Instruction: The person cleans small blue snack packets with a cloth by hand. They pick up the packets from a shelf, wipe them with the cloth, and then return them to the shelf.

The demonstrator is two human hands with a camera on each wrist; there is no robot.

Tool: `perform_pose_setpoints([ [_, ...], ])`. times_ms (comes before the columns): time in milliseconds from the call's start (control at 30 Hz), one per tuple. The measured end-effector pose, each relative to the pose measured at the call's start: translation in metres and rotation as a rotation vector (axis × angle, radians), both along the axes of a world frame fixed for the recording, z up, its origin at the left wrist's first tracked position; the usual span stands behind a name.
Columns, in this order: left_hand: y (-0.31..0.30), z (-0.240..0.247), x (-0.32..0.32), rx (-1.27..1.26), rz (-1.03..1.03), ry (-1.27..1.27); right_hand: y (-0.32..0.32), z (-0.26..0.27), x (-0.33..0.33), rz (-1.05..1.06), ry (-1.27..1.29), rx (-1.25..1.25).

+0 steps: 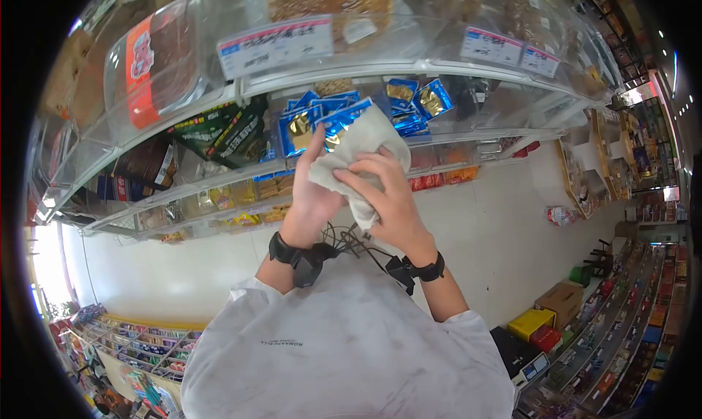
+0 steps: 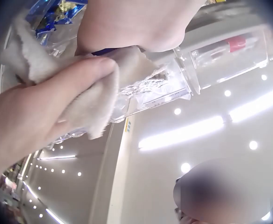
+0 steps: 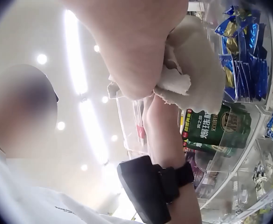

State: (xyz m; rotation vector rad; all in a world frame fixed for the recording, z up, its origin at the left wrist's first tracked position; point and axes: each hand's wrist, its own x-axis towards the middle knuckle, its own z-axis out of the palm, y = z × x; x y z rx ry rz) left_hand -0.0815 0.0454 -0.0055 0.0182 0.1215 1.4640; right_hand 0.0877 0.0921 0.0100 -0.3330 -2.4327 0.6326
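Note:
My left hand [image 1: 313, 199] holds a blue-and-gold packet [image 1: 342, 121] at its edge, thumb up along its left side. A pale grey cloth [image 1: 373, 145] lies over much of the packet and hides its lower part. With bent fingers, my right hand [image 1: 391, 199] grips the cloth against the packet. In the left wrist view the right thumb presses on the cloth [image 2: 92, 100], and a strip of blue shows beneath the left hand [image 2: 136, 23]. The right wrist view has the cloth [image 3: 197, 65] hanging between both hands.
Just behind the hands, a shelf bin holds more blue packets [image 1: 431, 101]. Green bags [image 1: 223, 134] stand to their left. Above runs a shelf with price labels [image 1: 276, 44] and a clear plastic tub [image 1: 164, 68]. Dark cables [image 1: 347, 238] hang between the wrists.

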Motion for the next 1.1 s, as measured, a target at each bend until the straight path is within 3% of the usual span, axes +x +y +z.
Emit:
perform_pose_setpoints([
  [33, 0.008, 0.002, 0.012, 0.001, -0.046, -0.031, 0.011, 0.003, 0.012, -0.052, 0.056, -0.02],
  [133, 0.029, 0.037, 0.052, -0.039, 0.031, 0.208, 0.033, 0.003, 0.044, -0.176, 0.175, -0.136],
  [200, 0.047, 0.023, 0.068, 0.002, -0.022, 0.256, 0.048, -0.015, 0.068, -0.23, 0.187, -0.26],
  [233, 0.055, 0.012, 0.074, -0.001, -0.061, 0.304, 0.053, -0.016, 0.076, -0.288, 0.214, -0.192],
  [400, 0.072, -0.004, 0.1, -0.115, -0.096, 0.58, 0.089, -0.066, 0.117, -0.578, 0.307, -0.547],
  [500, 0.065, 0.013, 0.109, -0.166, 0.066, 1.153, 0.13, -0.071, 0.118, -0.631, 0.418, -0.693],
  [567, 0.058, 0.035, 0.103, -0.076, 0.107, 1.272, 0.157, -0.061, 0.117, -0.627, 0.341, -0.893],
  [667, 0.037, 0.078, 0.104, 0.02, 0.241, 1.406, 0.201, -0.099, 0.09, -0.601, 0.406, -0.827],
  [700, 0.026, 0.093, 0.105, 0.088, 0.282, 1.455, 0.188, -0.051, 0.09, -0.604, 0.315, -0.881],
  [800, 0.008, 0.112, 0.11, 0.568, 0.57, 1.347, 0.21, -0.089, 0.111, -0.637, 0.29, -0.635],
  [833, 0.007, 0.117, 0.11, 0.821, 0.592, 1.289, 0.214, -0.097, 0.124, -0.587, 0.285, -0.669],
  [900, 0.003, 0.154, 0.109, 1.019, 0.453, 1.361, 0.206, -0.091, 0.143, -0.59, 0.361, -0.862],
  [967, -0.004, 0.152, 0.135, 0.98, 0.68, 1.231, 0.186, -0.072, 0.155, -0.604, 0.432, -1.017],
  [1067, -0.025, 0.162, 0.137, 0.87, 0.589, 1.381, 0.17, -0.067, 0.166, -0.581, 0.512, -1.143],
  [1100, -0.019, 0.157, 0.138, 0.901, 0.684, 1.299, 0.163, -0.064, 0.167, -0.596, 0.532, -1.158],
])
